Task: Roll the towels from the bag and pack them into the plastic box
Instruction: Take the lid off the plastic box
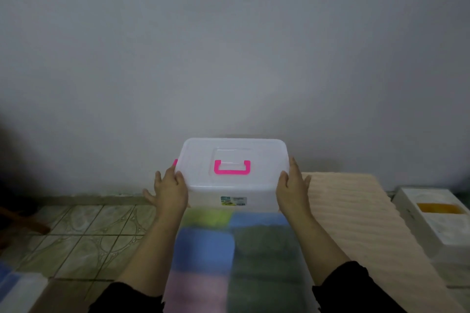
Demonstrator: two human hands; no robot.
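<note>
A translucent plastic box (232, 185) with a closed lid and a pink handle (232, 167) is held in front of the grey wall. My left hand (169, 192) grips its left side, thumb over the lid's edge. On the opposite side my right hand (292, 187) grips it the same way. Whether the box rests on anything is unclear. Just below it lie several blurred towels: lime green (207, 217), blue (203, 249), dark green (264, 262) and pink (195, 292). They look packed side by side under a hazy cover.
A peach ribbed mat (361, 231) stretches along the right. Beyond it sits a white foam box (409, 201) with a yellow item inside. Patterned floor tiles (89, 231) fill the left, with a translucent container (20, 292) at the bottom left corner.
</note>
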